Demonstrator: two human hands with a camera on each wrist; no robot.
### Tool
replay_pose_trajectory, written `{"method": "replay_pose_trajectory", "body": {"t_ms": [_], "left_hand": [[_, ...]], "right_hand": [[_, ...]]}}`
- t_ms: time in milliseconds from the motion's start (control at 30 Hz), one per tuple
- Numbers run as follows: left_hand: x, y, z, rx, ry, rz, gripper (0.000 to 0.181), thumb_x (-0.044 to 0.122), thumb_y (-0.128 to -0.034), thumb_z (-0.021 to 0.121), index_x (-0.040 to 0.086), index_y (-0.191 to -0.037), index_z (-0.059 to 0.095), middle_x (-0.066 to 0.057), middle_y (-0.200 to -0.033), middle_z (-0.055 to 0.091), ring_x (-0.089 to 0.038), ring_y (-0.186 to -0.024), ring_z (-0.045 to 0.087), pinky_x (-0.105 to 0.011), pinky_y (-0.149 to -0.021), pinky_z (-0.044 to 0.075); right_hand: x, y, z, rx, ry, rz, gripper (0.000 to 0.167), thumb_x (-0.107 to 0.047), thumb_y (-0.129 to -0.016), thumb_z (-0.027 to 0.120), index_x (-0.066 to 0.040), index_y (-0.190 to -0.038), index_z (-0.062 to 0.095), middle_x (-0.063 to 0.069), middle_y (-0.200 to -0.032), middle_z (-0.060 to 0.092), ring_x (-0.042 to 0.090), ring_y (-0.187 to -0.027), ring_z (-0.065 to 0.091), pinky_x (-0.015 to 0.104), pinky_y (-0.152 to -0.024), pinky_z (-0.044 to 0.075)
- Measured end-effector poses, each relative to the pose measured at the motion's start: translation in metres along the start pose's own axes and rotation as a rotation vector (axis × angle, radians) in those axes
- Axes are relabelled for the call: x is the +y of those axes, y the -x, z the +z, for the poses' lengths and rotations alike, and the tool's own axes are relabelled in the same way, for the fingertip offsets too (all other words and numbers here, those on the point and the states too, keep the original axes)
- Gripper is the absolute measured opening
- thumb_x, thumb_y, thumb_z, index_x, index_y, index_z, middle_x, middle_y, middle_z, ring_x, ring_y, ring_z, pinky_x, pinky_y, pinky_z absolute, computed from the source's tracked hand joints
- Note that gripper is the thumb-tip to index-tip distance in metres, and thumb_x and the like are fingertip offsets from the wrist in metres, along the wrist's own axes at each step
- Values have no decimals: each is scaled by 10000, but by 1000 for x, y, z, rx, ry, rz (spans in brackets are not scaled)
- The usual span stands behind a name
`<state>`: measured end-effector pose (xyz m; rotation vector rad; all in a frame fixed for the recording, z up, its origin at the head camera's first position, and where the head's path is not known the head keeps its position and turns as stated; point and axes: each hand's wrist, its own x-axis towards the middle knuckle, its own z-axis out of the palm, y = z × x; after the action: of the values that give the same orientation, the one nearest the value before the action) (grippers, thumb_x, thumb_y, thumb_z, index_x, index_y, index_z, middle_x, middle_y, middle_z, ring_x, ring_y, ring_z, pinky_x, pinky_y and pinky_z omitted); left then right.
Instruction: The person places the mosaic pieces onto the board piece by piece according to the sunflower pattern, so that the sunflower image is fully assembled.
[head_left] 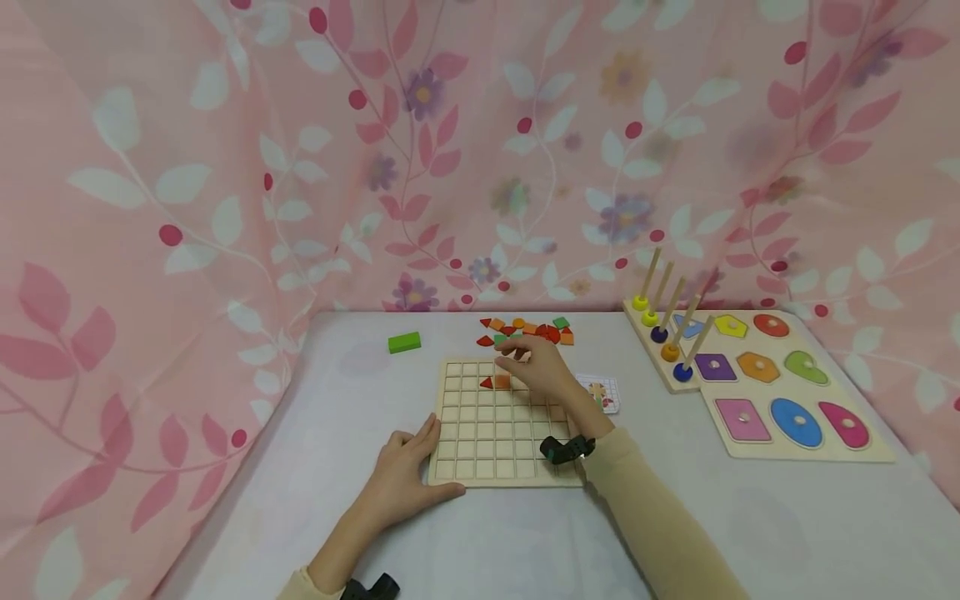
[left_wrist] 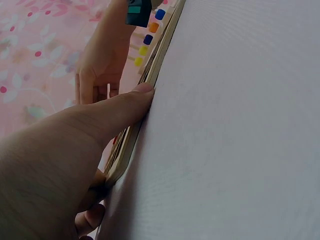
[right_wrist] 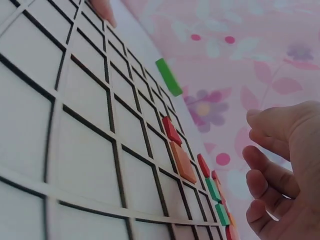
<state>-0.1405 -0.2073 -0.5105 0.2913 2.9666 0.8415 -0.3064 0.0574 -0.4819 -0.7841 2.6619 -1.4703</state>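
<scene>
I have the left hand [head_left: 405,477], fingers uncurled, bracing the grid board [head_left: 486,430] on the tabletop [head_left: 337,400], likely against sliding; the right hand [head_left: 542,367], released and empty, hovers near its red triangle [head_left: 487,382] and orange square [head_left: 502,382].

Head view: moderate, diffuse light, fine detail soft. Faint shadow by the beige fabric sleeve [head_left: 660,517], just off the near right corner of the pale wooden square grid board [head_left: 487,429]. Left wrist: dim, left hand [left_wrist: 55,145] underlit; darker shadow on white cloth [left_wrist: 225,125] along board's edge. Right wrist: greyish, pink floral curtain [right_wrist: 225,45] beyond board hazy; board's nearest squares blurry, stretched.
</scene>
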Motion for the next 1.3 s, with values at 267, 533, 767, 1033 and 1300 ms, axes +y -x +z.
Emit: {"method": "replay_pose_trajectory", "body": {"t_ms": [267,533,767,1033,1300], "left_hand": [[0,2,1,7,0,12,1147,662,-746,884,47,-1606,439,-70,-1714,350,-139,-1067,420,-365,-883,408],[-1,3,1,7,-7,12,1146,671,-744,881,45,-1601,448,-73,-1713,354,-147,-1094,433,-386,-908,419],[-2,1,2,2,-3,18,1146,702,-760,854,60,-1612,433,-64,-1723,329,-142,-1097,427,-375,-906,408],[2,1,2,-5,6,20,1149,696,-756,860,47,-1606,440,-85,-1715,345,-142,-1075,423,-364,-879,407],[3,1,-2,1,-15,21,1142,676,-757,870,33,-1600,446,-96,-1711,356,-160,-1094,431,-390,-910,417]], "right_hand": [[3,-37,-2,-24,75,10,332,-213,-1024,730,-18,-1292,742,141,-1229,745,289,-1052,646,416,-869,542],[20,-77,6,-5,86,36,321,-154,-1024,716,24,-1291,731,183,-1289,722,352,-1172,645,475,-984,546],[27,-101,20,29,122,47,347,-101,-995,737,87,-1286,714,246,-1281,720,372,-1124,697,489,-970,563],[34,-105,30,31,330,74,352,-193,-976,757,33,-1247,755,191,-1118,752,349,-1057,674,490,-930,562],[32,-107,30,59,313,79,242,-166,-998,741,10,-1155,798,168,-1084,772,341,-1040,685,470,-891,575]]}}
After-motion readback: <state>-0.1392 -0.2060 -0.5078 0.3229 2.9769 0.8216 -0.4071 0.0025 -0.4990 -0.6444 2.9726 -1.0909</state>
